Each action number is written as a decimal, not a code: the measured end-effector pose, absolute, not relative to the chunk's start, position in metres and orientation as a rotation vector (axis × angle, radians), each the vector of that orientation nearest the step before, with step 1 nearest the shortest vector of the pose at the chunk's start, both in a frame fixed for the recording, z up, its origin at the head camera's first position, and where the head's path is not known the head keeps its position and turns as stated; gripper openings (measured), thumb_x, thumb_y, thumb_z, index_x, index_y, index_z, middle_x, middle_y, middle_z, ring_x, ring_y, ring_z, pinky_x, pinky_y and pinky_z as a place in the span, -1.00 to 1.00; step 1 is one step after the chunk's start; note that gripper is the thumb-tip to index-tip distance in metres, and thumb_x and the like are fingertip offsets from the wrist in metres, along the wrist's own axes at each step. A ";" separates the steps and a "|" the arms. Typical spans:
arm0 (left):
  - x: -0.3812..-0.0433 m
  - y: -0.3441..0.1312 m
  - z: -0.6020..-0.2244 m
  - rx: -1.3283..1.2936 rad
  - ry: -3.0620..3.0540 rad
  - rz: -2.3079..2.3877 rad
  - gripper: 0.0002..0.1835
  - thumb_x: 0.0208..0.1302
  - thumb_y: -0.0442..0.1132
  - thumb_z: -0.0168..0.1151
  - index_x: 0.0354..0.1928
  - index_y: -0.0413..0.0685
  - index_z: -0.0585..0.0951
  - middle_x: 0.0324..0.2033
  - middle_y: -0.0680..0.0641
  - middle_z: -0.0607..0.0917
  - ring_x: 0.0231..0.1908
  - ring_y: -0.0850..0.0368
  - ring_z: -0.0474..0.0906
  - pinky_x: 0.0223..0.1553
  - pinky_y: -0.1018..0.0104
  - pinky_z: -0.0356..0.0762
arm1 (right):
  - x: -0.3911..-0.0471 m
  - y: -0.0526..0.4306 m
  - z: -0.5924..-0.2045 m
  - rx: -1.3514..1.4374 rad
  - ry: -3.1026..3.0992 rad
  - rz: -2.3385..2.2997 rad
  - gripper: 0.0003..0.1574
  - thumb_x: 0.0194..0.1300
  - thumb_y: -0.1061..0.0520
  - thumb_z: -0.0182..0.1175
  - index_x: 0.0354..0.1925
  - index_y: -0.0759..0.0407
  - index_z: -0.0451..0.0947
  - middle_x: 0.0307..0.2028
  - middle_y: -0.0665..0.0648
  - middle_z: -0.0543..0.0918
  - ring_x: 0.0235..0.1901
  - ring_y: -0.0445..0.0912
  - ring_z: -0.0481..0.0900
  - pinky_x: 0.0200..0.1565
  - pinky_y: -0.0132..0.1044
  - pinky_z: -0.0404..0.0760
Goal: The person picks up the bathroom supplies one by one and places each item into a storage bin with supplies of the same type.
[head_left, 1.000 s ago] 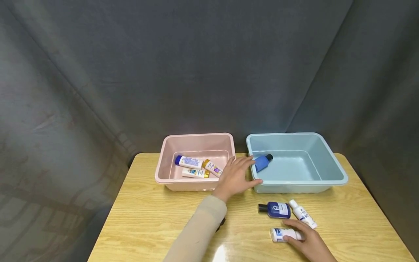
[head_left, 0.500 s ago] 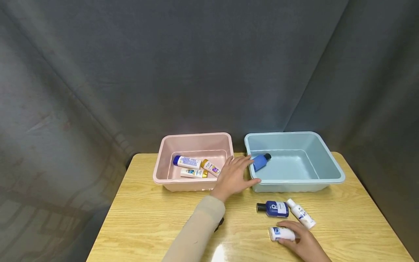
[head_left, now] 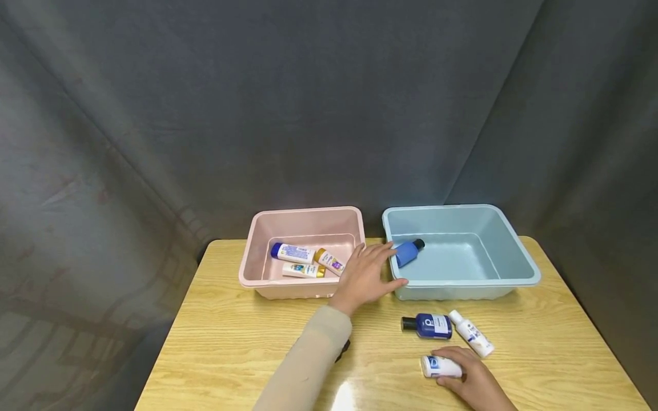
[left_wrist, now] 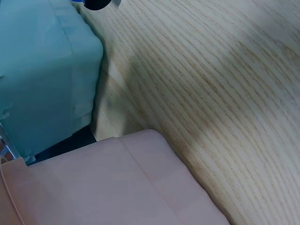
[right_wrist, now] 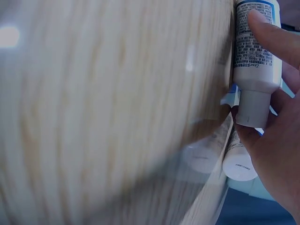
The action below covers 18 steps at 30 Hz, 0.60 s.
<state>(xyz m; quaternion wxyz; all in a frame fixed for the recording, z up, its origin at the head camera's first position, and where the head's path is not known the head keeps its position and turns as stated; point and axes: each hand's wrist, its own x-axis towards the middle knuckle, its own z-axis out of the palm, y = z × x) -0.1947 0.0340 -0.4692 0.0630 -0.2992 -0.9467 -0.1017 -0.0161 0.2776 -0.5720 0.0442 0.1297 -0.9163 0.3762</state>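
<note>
My right hand (head_left: 474, 377) grips a small white bottle (head_left: 443, 366) lying on its side near the front of the table; in the right wrist view the thumb presses on the printed label of the same white bottle (right_wrist: 257, 56), above its pale cap. My left hand (head_left: 364, 279) reaches over the gap between two basins, its fingers spread at the left rim of the light blue basin (head_left: 465, 283). Just behind that hand's fingertips, a blue bottle (head_left: 407, 253) with a black cap lies inside the basin. The left wrist view does not show the hand clearly.
A pink basin (head_left: 303, 283) holding several small tubes and bottles stands left of the blue one. On the table (head_left: 231, 354) lie a dark blue bottle (head_left: 434, 326) with a black cap and a white bottle (head_left: 475, 338). Grey curtains (head_left: 329, 103) hang behind.
The right hand's fingers have come further along the white bottle and closed round it. The left hand keeps its place at the basin rim. The whole head view has shifted slightly.
</note>
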 end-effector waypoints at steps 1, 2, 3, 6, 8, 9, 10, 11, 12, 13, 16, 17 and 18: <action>-0.194 0.034 -0.469 -0.903 -2.863 -0.306 -0.15 0.23 0.54 -0.09 0.46 0.30 0.31 0.48 0.18 0.22 0.43 0.18 0.16 0.50 0.03 -0.12 | -0.016 0.277 -0.572 0.401 -2.798 1.152 -0.42 -0.15 0.12 0.59 -0.06 0.07 0.69 -0.12 0.08 0.68 -0.10 -0.35 0.49 -0.18 -0.41 0.58; -0.194 0.033 -0.469 -0.902 -2.865 -0.305 -0.15 0.23 0.55 -0.10 0.46 0.30 0.31 0.48 0.18 0.22 0.43 0.18 0.15 0.50 0.03 -0.13 | -0.016 0.277 -0.572 0.397 -2.800 1.162 -0.42 -0.14 0.12 0.59 -0.06 0.08 0.69 -0.12 0.08 0.68 -0.11 -0.35 0.50 -0.19 -0.40 0.58; -0.194 0.033 -0.469 -0.904 -2.864 -0.306 -0.15 0.24 0.54 -0.10 0.46 0.30 0.31 0.48 0.18 0.22 0.43 0.18 0.15 0.50 0.03 -0.14 | -0.016 0.277 -0.572 0.388 -2.806 1.173 -0.43 -0.14 0.12 0.58 -0.06 0.08 0.69 -0.13 0.09 0.68 -0.12 -0.35 0.50 -0.20 -0.40 0.58; -0.195 0.033 -0.467 -0.907 -2.858 -0.301 -0.15 0.24 0.55 -0.11 0.46 0.30 0.30 0.48 0.18 0.22 0.43 0.18 0.15 0.50 0.04 -0.15 | -0.016 0.275 -0.569 0.338 -2.828 1.214 -0.45 -0.11 0.13 0.57 -0.07 0.08 0.69 -0.13 0.08 0.69 -0.14 -0.35 0.50 -0.22 -0.39 0.57; -0.195 0.033 -0.467 -0.909 -2.855 -0.301 -0.15 0.24 0.55 -0.11 0.46 0.29 0.30 0.48 0.18 0.22 0.43 0.18 0.16 0.50 0.03 -0.14 | -0.017 0.274 -0.567 0.309 -2.854 1.236 -0.47 -0.09 0.13 0.56 -0.06 0.07 0.68 -0.12 0.08 0.69 -0.15 -0.35 0.50 -0.22 -0.38 0.57; -0.195 0.033 -0.467 -0.911 -2.854 -0.303 -0.14 0.24 0.55 -0.11 0.46 0.28 0.31 0.48 0.17 0.23 0.43 0.18 0.16 0.50 0.03 -0.13 | -0.017 0.273 -0.566 0.293 -2.866 1.234 -0.47 -0.08 0.13 0.56 -0.06 0.06 0.68 -0.12 0.06 0.69 -0.15 -0.33 0.51 -0.21 -0.37 0.58; -0.195 0.033 -0.467 -0.912 -2.855 -0.304 -0.14 0.24 0.55 -0.11 0.46 0.28 0.30 0.48 0.17 0.23 0.43 0.18 0.16 0.50 0.03 -0.12 | -0.017 0.273 -0.564 0.284 -2.879 1.221 -0.47 -0.09 0.13 0.56 -0.06 0.05 0.69 -0.12 0.04 0.69 -0.15 -0.32 0.52 -0.20 -0.36 0.58; -0.195 0.033 -0.467 -0.913 -2.857 -0.305 -0.14 0.24 0.55 -0.12 0.46 0.27 0.30 0.48 0.17 0.23 0.43 0.18 0.16 0.50 0.03 -0.12 | -0.017 0.272 -0.563 0.278 -2.893 1.207 -0.47 -0.08 0.14 0.56 -0.06 0.04 0.69 -0.12 0.03 0.69 -0.15 -0.31 0.52 -0.19 -0.35 0.59; -0.195 0.033 -0.467 -0.914 -2.857 -0.304 -0.14 0.24 0.55 -0.12 0.46 0.26 0.31 0.48 0.16 0.23 0.43 0.17 0.16 0.50 0.03 -0.11 | -0.018 0.272 -0.562 0.275 -2.909 1.189 -0.47 -0.08 0.15 0.56 -0.06 0.04 0.69 -0.12 0.02 0.69 -0.14 -0.29 0.53 -0.18 -0.34 0.59; -0.195 0.034 -0.467 -0.914 -2.857 -0.301 -0.13 0.24 0.55 -0.12 0.46 0.25 0.31 0.48 0.16 0.23 0.43 0.17 0.17 0.50 0.03 -0.11 | -0.018 0.272 -0.561 0.269 -2.924 1.175 -0.48 -0.08 0.16 0.55 -0.06 0.04 0.69 -0.11 0.01 0.69 -0.14 -0.28 0.54 -0.16 -0.32 0.60; -0.195 0.034 -0.467 -0.909 -2.858 -0.289 -0.13 0.24 0.55 -0.12 0.46 0.25 0.31 0.48 0.16 0.23 0.43 0.17 0.18 0.50 0.03 -0.10 | -0.020 0.270 -0.557 0.231 -2.964 1.144 -0.48 -0.07 0.17 0.54 -0.06 0.01 0.69 -0.11 -0.03 0.69 -0.13 -0.22 0.56 -0.14 -0.29 0.60; -0.195 0.034 -0.468 -0.906 -2.858 -0.283 -0.13 0.24 0.55 -0.13 0.46 0.25 0.31 0.48 0.17 0.23 0.43 0.17 0.18 0.50 0.04 -0.11 | -0.020 0.270 -0.556 0.211 -2.977 1.143 -0.48 -0.07 0.17 0.54 -0.06 0.00 0.69 -0.11 -0.03 0.69 -0.12 -0.21 0.56 -0.13 -0.28 0.60; -0.194 0.034 -0.468 -0.903 -2.858 -0.279 -0.13 0.24 0.56 -0.13 0.46 0.26 0.31 0.48 0.17 0.23 0.42 0.17 0.18 0.50 0.04 -0.11 | -0.019 0.269 -0.554 0.191 -2.987 1.147 -0.48 -0.06 0.16 0.54 -0.06 0.00 0.69 -0.10 -0.03 0.68 -0.12 -0.19 0.56 -0.12 -0.27 0.60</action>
